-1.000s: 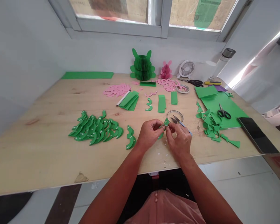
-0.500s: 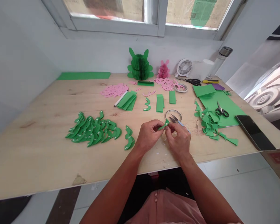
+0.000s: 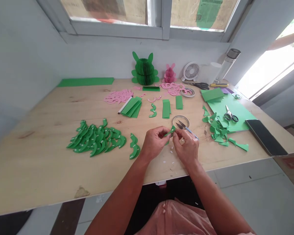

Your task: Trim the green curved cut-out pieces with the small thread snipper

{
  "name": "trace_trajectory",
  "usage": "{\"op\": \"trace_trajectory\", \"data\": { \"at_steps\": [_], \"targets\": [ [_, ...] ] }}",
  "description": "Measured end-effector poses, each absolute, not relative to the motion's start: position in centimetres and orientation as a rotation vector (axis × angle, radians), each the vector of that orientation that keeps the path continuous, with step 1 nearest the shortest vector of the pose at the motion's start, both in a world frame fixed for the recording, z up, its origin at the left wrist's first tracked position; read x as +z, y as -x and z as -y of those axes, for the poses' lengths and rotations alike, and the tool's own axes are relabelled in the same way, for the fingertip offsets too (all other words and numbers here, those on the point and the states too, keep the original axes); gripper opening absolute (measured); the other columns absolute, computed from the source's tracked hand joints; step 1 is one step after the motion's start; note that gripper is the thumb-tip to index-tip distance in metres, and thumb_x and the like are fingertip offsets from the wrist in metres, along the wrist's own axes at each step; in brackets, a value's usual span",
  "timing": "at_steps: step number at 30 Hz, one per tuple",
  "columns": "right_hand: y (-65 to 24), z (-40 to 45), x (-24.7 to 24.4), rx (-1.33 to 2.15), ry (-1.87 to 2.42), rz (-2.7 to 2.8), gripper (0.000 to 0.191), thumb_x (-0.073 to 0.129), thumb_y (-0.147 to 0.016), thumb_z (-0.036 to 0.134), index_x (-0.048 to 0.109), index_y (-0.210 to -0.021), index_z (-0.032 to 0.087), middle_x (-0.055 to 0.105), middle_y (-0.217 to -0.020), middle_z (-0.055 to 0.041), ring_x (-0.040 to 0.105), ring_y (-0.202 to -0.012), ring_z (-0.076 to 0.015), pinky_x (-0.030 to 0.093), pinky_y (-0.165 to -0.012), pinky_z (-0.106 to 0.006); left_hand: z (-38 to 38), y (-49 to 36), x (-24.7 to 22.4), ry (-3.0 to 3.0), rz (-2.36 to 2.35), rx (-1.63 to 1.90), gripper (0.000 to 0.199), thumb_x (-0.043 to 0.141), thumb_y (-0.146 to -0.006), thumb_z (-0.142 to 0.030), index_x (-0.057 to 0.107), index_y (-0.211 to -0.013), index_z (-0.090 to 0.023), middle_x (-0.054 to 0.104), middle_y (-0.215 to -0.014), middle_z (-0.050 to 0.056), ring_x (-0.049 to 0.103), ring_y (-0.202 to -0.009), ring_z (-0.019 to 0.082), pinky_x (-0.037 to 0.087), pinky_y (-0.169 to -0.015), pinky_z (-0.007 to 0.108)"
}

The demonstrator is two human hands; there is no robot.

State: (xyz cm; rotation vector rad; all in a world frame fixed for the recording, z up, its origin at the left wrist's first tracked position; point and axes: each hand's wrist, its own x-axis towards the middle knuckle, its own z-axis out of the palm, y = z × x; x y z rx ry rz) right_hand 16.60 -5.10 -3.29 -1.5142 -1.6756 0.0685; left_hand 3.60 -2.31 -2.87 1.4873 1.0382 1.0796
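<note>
My left hand [image 3: 154, 142] pinches a curved green paper cutout [image 3: 170, 131] between thumb and fingertips. At the cutout's right end, the fingertips of my right hand [image 3: 187, 147] are pressed together on it. Just behind my right hand are small snips [image 3: 186, 126] with pointed blades and a blue handle, over a thin roll of tape [image 3: 173, 119]. Whether the snips touch the hand I cannot tell. To the left lie a scalloped green cutout [image 3: 134, 147] with white tape strips and a heap of similar green cutouts [image 3: 95, 138].
Green paper scraps [image 3: 217, 130], scissors [image 3: 230, 116] and a phone [image 3: 267, 137] lie right. Behind are folded green paper [image 3: 132, 107], pink cutouts [image 3: 119, 96], a green honeycomb paper figure [image 3: 145, 70], a pink one [image 3: 170, 75], a small fan [image 3: 191, 71] and a bottle [image 3: 227, 65].
The view has shifted slightly. Both hands stay together at the green cutout, which now sits tilted a little differently between the fingertips.
</note>
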Motion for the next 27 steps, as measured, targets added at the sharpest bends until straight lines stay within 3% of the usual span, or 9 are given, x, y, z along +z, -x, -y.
{"op": "trace_trajectory", "data": {
  "at_steps": [10, 17, 23, 27],
  "targets": [
    [-16.65, 5.05, -3.59, 0.067, 1.529, 1.657, 0.011, 0.054, -0.079, 0.020, 0.064, -0.077, 0.018, 0.067, -0.066, -0.0024, 0.059, -0.061, -0.0152, 0.042, -0.067, -0.028, 2.25, -3.75, -2.80, -1.453, -1.015, 1.085, 0.009, 0.062, -0.070, -0.023, 0.066, -0.068, -0.014, 0.064, -0.067, 0.002, 0.057, -0.064, 0.013, 0.045, -0.061, 0.023],
    [-16.79, 4.99, -3.90, 0.062, 1.486, 1.654, 0.013, 0.052, -0.080, 0.017, 0.065, -0.080, 0.018, 0.067, -0.070, -0.0032, 0.058, -0.061, -0.0152, 0.044, -0.065, -0.028, 2.23, -3.73, -2.83, -1.425, -1.036, 1.099, 0.006, 0.063, -0.068, -0.020, 0.066, -0.067, -0.015, 0.062, -0.062, 0.000, 0.052, -0.057, 0.010, 0.040, -0.053, 0.020],
    [-16.61, 5.09, -3.63, -0.093, 1.393, 1.667, 0.009, 0.052, -0.080, 0.015, 0.061, -0.081, 0.016, 0.064, -0.072, -0.0045, 0.056, -0.064, -0.0163, 0.043, -0.066, -0.029, 2.17, -3.77, -2.81, -1.398, -1.113, 1.139, 0.006, 0.063, -0.066, -0.020, 0.065, -0.064, -0.014, 0.056, -0.055, -0.003, 0.046, -0.050, 0.008, 0.035, -0.047, 0.019],
    [-16.54, 5.07, -3.70, -0.165, 1.373, 1.762, 0.011, 0.050, -0.083, 0.015, 0.060, -0.080, 0.017, 0.064, -0.071, -0.0039, 0.057, -0.070, -0.0179, 0.041, -0.069, -0.030, 2.08, -3.75, -3.02, -1.396, -1.074, 1.142, 0.007, 0.062, -0.067, -0.020, 0.066, -0.068, -0.014, 0.061, -0.061, -0.001, 0.051, -0.055, 0.009, 0.039, -0.052, 0.020]
  ]
}}
